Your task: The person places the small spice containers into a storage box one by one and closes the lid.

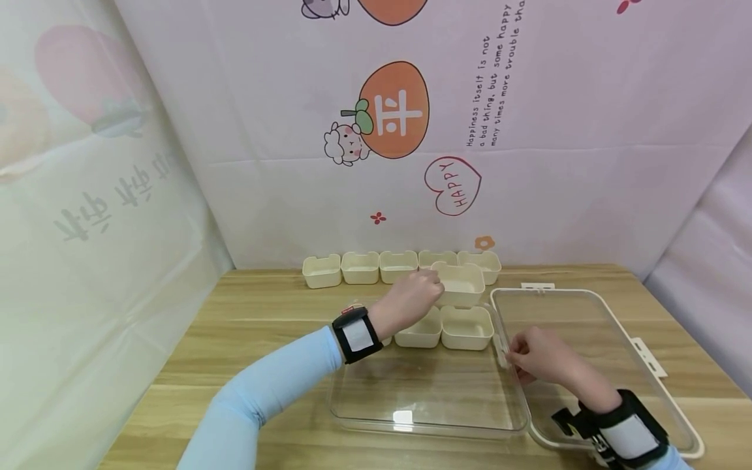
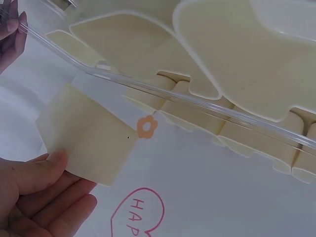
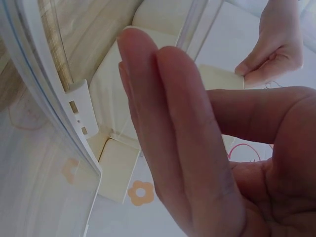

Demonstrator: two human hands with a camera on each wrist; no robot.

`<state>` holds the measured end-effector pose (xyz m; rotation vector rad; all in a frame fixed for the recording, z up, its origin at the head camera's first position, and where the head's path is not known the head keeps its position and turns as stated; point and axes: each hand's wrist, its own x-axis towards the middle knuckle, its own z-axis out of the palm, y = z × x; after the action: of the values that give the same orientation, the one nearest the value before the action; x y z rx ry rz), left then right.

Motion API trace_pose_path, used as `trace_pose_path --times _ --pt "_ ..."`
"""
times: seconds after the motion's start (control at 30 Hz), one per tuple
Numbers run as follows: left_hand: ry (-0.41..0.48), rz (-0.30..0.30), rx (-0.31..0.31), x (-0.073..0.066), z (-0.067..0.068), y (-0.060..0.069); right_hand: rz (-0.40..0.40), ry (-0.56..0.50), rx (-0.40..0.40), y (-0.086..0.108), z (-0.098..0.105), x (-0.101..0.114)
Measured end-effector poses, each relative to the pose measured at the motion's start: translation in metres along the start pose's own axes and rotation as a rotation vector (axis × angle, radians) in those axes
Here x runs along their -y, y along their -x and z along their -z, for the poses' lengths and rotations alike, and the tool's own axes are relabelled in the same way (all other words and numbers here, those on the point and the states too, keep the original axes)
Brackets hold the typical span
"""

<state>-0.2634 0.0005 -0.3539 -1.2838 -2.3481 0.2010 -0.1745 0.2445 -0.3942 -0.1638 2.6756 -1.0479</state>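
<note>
My left hand (image 1: 411, 300) is pinching a cream box (image 1: 461, 284), holding it over the clear tray's (image 1: 423, 391) far edge; left wrist view is showing thumb and fingers on it, head view is hiding most of that grip. Right hand (image 1: 543, 356) is hovering at the lid's (image 1: 564, 320) near-tray edge; right wrist view is showing fingers straight, together, nothing held. Can't tell if they're touching the edge. Boxes (image 1: 467, 328) are sitting inside the tray, my left wrist partly covering one. Five more (image 1: 360, 267) are lining the wall behind.
</note>
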Motion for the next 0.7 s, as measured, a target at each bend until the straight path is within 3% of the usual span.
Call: trace_pose_path --times 0.27,0.5,0.7 --pt "-0.004 0.007 -0.018 0.005 0.003 0.014 0.002 -0.001 -0.006 0.0 0.0 -0.001" --pt "0.004 0.008 -0.071 0.009 0.007 0.027 0.016 0.005 -0.006 0.0 0.0 -0.002" --pt "0.027 0.014 -0.068 0.012 0.008 0.038 0.013 0.014 -0.009 -0.001 0.0 -0.002"
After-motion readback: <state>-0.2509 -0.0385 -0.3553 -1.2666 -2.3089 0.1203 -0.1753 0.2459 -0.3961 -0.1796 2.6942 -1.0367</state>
